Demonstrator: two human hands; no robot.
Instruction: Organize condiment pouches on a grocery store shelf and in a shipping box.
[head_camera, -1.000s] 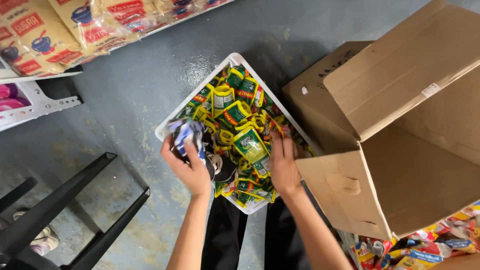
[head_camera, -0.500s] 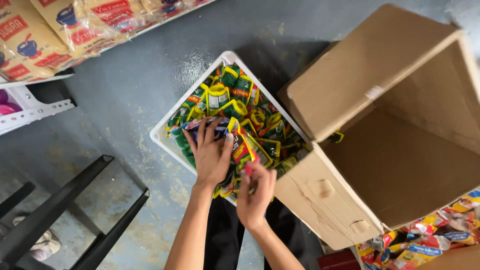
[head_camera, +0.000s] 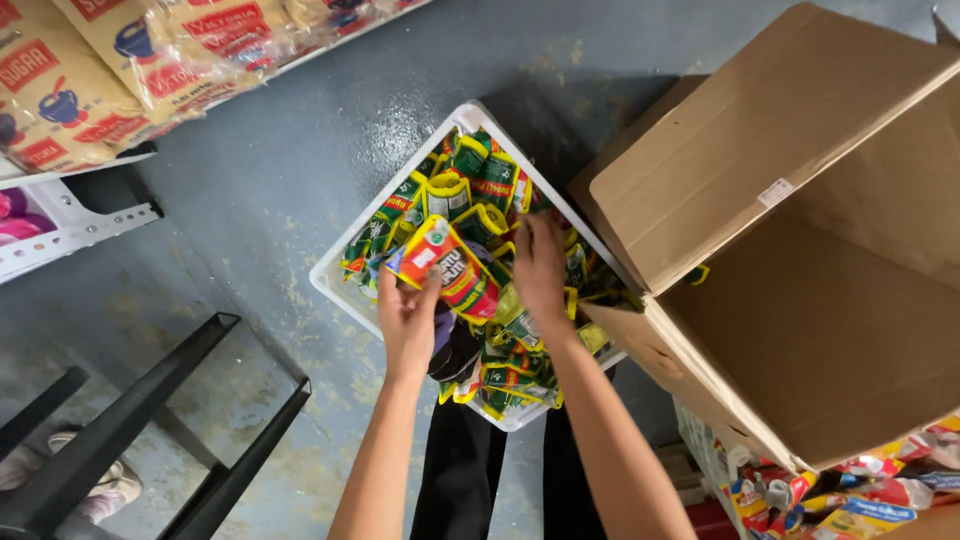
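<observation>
Head view: left hand (head_camera: 408, 318) holds orange sachet (head_camera: 452, 268) slanting up-left.

I judge this a shop stockroom or small grocery store. Stacked bags of packaged goods (head_camera: 120, 60) lie on a white shelf (head_camera: 80, 225) at upper left. A white crate (head_camera: 345, 290) brims with small sachets (head_camera: 470, 190). An open cardboard carton (head_camera: 800, 250) stands on painted concrete floor (head_camera: 270, 170); more packets (head_camera: 850, 495) lie below it.

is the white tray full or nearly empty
Full: the white tray is heaped with green and yellow sachets up to its rim, hiding its bottom.
</observation>
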